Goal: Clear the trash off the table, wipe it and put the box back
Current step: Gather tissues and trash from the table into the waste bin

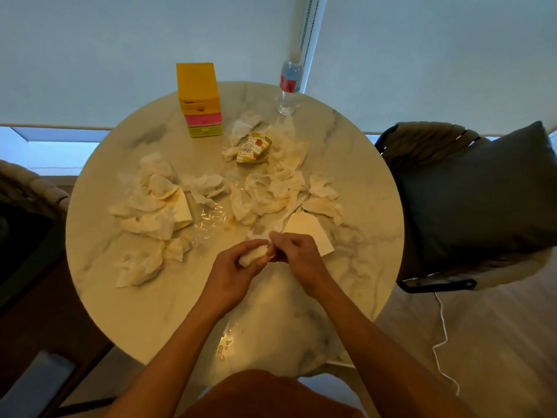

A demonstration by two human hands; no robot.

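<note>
Both grips over near tabletop point(120, 297): left hand point(232, 274) and right hand point(297, 256) clamped on one crumpled tissue point(253, 255); yellow box point(200, 99) far.

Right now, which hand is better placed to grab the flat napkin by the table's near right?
Right hand: it lies on the flat napkin. Left hand grips a balled tissue.

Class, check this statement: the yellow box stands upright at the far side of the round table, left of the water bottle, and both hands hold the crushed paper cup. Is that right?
Not quite. The head view shows the left hand and right hand holding a crumpled tissue; the crushed paper cup lies untouched farther back. The yellow box does stand left of the water bottle.
</note>
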